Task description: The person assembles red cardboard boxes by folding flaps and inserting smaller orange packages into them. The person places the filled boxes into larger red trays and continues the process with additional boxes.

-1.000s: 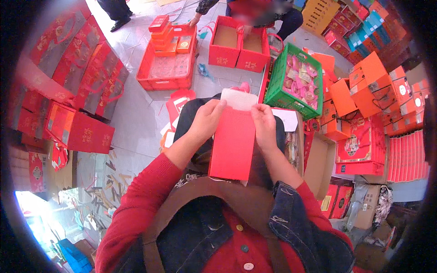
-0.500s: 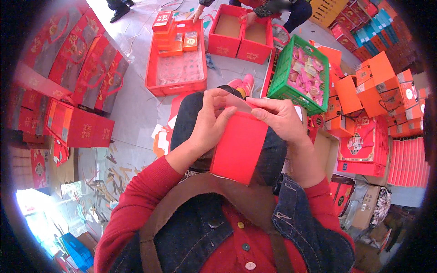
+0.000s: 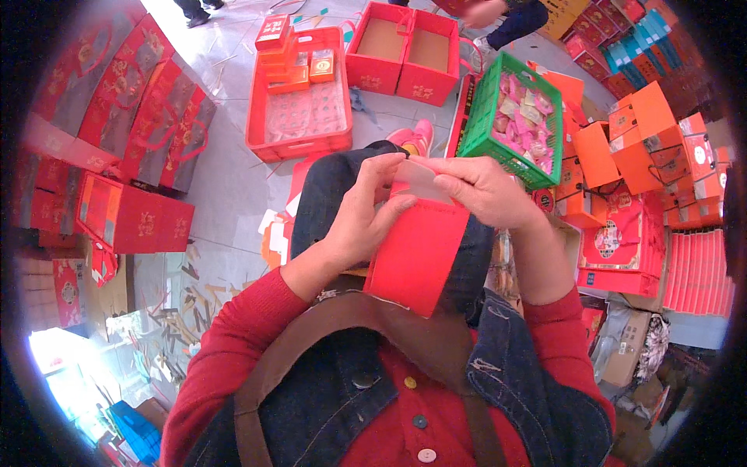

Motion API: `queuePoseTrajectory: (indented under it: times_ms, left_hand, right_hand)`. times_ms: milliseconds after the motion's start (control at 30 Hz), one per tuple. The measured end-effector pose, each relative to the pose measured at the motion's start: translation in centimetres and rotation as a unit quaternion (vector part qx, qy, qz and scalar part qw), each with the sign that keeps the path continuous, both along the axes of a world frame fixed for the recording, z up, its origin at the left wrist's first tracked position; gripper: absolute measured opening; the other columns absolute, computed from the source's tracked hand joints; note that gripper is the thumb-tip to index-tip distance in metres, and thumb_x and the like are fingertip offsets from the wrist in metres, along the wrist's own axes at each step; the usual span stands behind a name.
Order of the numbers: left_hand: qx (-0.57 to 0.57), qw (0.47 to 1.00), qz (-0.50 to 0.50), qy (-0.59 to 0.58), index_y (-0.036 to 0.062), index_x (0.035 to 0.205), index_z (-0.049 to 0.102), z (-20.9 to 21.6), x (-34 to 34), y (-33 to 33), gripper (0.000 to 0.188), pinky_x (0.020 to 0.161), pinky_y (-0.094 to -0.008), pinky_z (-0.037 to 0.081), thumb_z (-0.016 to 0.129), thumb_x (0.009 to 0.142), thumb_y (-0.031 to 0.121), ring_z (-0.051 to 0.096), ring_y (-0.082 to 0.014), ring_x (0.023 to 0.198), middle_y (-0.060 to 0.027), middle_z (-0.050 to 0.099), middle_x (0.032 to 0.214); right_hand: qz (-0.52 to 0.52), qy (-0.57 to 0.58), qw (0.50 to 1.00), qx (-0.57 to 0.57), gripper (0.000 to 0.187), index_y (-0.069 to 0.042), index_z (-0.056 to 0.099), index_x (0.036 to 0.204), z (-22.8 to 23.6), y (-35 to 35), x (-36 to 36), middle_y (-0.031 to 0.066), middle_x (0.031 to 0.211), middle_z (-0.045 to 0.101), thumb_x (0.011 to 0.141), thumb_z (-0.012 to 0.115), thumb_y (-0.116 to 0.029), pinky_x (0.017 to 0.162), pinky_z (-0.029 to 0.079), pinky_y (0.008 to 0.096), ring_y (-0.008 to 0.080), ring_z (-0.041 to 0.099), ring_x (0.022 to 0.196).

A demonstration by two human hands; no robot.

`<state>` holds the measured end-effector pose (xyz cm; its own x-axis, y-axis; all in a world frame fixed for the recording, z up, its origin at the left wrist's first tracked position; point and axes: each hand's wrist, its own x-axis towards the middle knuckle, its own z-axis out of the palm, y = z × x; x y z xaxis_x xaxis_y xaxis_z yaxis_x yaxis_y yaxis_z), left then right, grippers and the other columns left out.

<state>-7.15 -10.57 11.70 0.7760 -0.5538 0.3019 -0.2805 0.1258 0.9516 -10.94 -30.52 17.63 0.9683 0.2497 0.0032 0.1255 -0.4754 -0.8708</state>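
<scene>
A red cardboard box [image 3: 418,257] rests across my lap with its flap end away from me. The pale inside of its flap [image 3: 420,182] shows between my fingers. My left hand [image 3: 367,210] grips the box's left upper edge, thumb lying on the front face. On the other side my right hand [image 3: 484,193] pinches the flap near the upper right corner, its fingers reaching over toward my left fingertips. What lies inside the box is hidden from this view.
Ahead stand a red tray [image 3: 301,145] with small orange boxes [image 3: 289,76] and two open red boxes [image 3: 402,58]. A green crate [image 3: 510,124] of pink packets is at the right, beside stacked orange boxes [image 3: 650,148]. Red gift bags [image 3: 156,124] line the left; a person [image 3: 520,23] is at the far side.
My right hand has moved inward across the flap, and the box has tilted slightly to the right. The other person's hands have left the red tray and open red boxes.
</scene>
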Motion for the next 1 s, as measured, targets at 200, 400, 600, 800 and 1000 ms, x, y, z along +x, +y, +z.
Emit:
queuePoseTrajectory:
  times_ms: [200,400,600,800,1000]
  left_hand:
    - [-0.037,0.998,-0.014,0.057,0.0019,0.127,0.036,-1.0,0.0,0.2,0.053,0.089,-0.034,0.047,0.064,0.082,0.004,0.054,-0.0219,0.106,-0.0139,0.049,0.12]
    - [-0.015,0.997,-0.037,0.061,0.0014,0.126,0.036,-0.3,-0.5,0.6,0.055,0.089,-0.0339,0.048,0.066,0.08,0.004,0.054,-0.0219,0.106,-0.0133,0.047,0.12]
    - [-0.077,0.995,-0.031,0.062,0.0019,0.128,0.034,-0.2,-0.9,0.2,0.058,0.089,-0.0345,0.048,0.067,0.08,0.005,0.055,-0.0221,0.105,-0.0137,0.048,0.117]
    - [-0.059,0.991,-0.014,0.116,0.0017,0.127,0.033,-0.2,-0.7,0.4,0.059,0.088,-0.0334,0.048,0.068,0.08,0.006,0.057,-0.0209,0.102,-0.016,0.052,0.112]
    - [-0.091,0.986,-0.034,0.132,0.0005,0.129,0.029,-0.3,-0.7,0.2,0.063,0.09,-0.0334,0.046,0.069,0.08,0.007,0.055,-0.0208,0.105,-0.0166,0.048,0.119]
  right_hand:
    - [0.049,-0.096,0.993,-0.038,0.031,-0.003,0.058,0.118,-0.8,1.6,-0.7,0.0159,0.108,0.063,0.091,0.052,-0.018,0.089,0.045,0.0325,0.0239,0.061,0.102]
    - [-0.005,0.004,1.0,0.0,0.029,-0.002,0.064,0.108,0.5,1.6,-0.5,0.0125,0.102,0.066,0.085,0.062,-0.02,0.083,0.048,0.0301,0.0187,0.063,0.094]
    - [0.013,0.064,0.996,0.069,0.034,0.0,0.063,0.111,1.3,1.3,1.1,0.0079,0.095,0.068,0.081,0.068,-0.016,0.078,0.048,0.0259,0.0118,0.061,0.087]
    - [-0.041,0.036,0.998,0.014,0.033,0.0,0.063,0.111,2.0,2.4,0.4,0.0072,0.095,0.068,0.086,0.061,-0.022,0.077,0.048,0.0262,0.0115,0.062,0.084]
    - [-0.017,0.121,0.99,0.067,0.03,-0.003,0.064,0.109,1.8,0.4,2.7,0.0025,0.091,0.067,0.092,0.054,-0.025,0.073,0.049,0.0255,0.0079,0.059,0.081]
